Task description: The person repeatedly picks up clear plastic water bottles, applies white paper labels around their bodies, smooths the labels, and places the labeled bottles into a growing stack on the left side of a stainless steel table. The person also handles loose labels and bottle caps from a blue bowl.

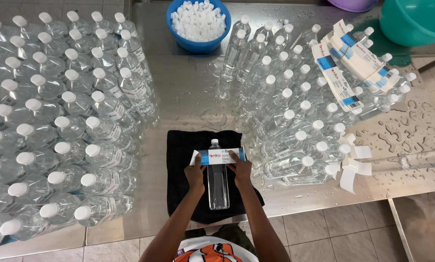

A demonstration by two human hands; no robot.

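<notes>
A clear plastic bottle (218,187) with a white cap lies on a black cloth (181,194) on the wet steel table (188,97). A blue and white label strip (217,156) lies across the bottle's upper part. My left hand (195,172) presses the label's left end, and my right hand (240,168) presses its right end. Both hands pinch the strip against the bottle.
Several capped, labelled bottles (57,131) crowd the left side. Unlabelled capped bottles (288,106) stand at the right with stacks of labels (353,63) on top. A blue bowl of white caps (199,22) sits at the back, a teal basin (414,22) at the far right. Peeled white backing strips (352,167) lie nearby.
</notes>
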